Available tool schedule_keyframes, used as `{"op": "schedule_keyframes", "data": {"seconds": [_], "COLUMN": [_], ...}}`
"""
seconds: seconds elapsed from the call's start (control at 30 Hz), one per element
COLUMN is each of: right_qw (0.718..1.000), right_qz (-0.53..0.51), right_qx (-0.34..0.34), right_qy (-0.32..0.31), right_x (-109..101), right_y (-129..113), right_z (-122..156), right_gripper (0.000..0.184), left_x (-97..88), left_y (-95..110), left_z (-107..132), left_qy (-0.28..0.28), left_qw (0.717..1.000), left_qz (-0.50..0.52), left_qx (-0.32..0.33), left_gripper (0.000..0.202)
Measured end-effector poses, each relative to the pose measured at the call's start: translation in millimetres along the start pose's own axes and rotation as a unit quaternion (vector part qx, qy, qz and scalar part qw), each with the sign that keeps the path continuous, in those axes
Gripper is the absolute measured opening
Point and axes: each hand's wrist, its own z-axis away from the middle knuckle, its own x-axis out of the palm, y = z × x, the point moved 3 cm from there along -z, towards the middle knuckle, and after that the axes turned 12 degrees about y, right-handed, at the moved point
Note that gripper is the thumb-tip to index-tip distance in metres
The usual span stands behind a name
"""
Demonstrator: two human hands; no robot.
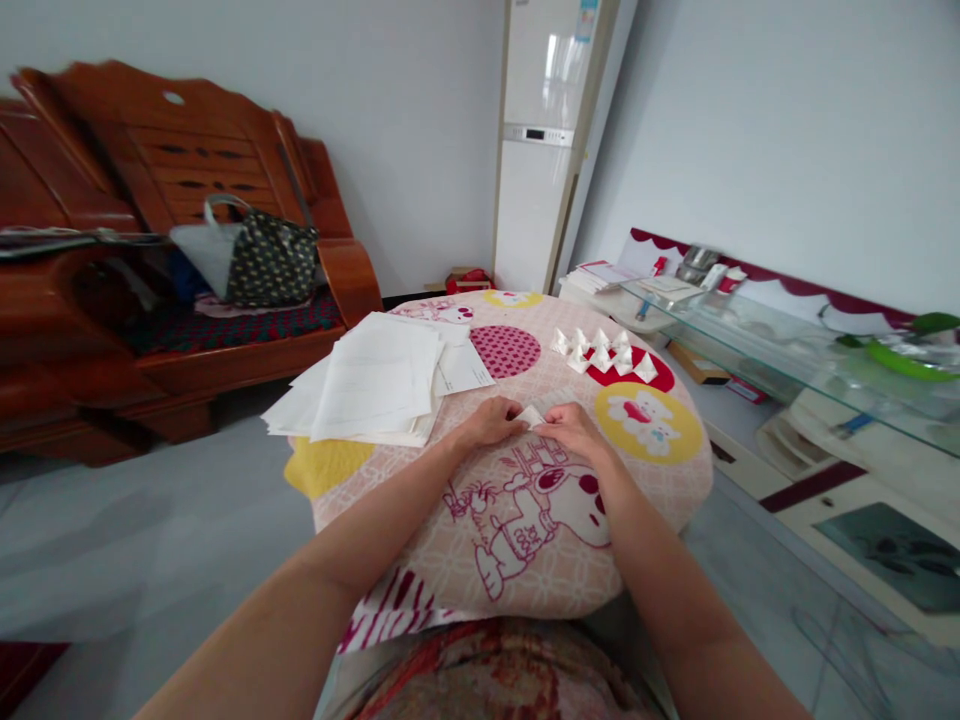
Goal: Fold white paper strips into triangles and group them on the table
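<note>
Between my two hands, over the middle of the cloth-covered table [420, 560], is a small piece of folded white paper [531, 415]. My left hand [491, 422] pinches its left side, fingers closed. On the right side my right hand [574, 428] grips it with thumb and fingers together. Several folded white paper shapes [600, 358] with pointed tops stand in two rows just beyond my right hand. To the left of my left hand lies a loose stack of white paper sheets [379, 375], some overlapping at angles.
A wooden sofa [202, 130] holding a patterned bag [274, 258] stands at the left. A tall white cabinet-like appliance [536, 200] is at the back. Along the right runs a glass-topped stand [780, 335] with books, cups and a green bowl [911, 360].
</note>
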Motion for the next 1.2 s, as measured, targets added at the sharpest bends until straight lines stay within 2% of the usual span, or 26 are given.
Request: {"op": "schedule_keyframes", "data": {"seconds": [0.17, 0.3, 0.5, 0.73, 0.83, 0.97, 1.07, 1.2], "right_qw": [0.995, 0.993, 0.988, 0.98, 0.979, 0.981, 0.981, 0.978], "right_qz": [-0.099, -0.113, -0.146, -0.184, -0.191, -0.181, -0.189, -0.205], "right_qx": [0.026, 0.044, 0.047, 0.059, 0.064, 0.063, 0.048, 0.04], "right_qy": [-0.013, -0.007, -0.005, 0.037, 0.045, 0.016, 0.006, 0.012], "right_x": [0, 4, 2, 2, 2, 2, 1, 0], "right_y": [7, 8, 4, 10, 8, 4, 4, 5], "right_z": [0, 0, 3, 0, 0, 3, 4, 3], "right_gripper": [0.035, 0.033, 0.04, 0.033, 0.031, 0.033, 0.036, 0.036], "left_x": [1.4, 1.2, 1.4, 0.3, -2.4, -4.9, -4.8, -5.4], "left_y": [-1, 1, 6, -2, -3, -4, -6, -7], "left_z": [-1, -1, 2, 4, 3, 2, 3, 3], "left_qy": [-0.017, -0.02, -0.017, 0.016, 0.021, 0.013, 0.0, 0.011], "left_qw": [0.998, 0.997, 0.994, 0.987, 0.989, 0.991, 0.989, 0.983], "left_qz": [0.055, 0.069, 0.108, 0.142, 0.128, 0.119, 0.137, 0.176], "left_qx": [-0.01, -0.018, -0.013, -0.079, -0.075, -0.059, -0.06, -0.053], "left_gripper": [0.039, 0.038, 0.036, 0.042, 0.039, 0.037, 0.038, 0.041]}}
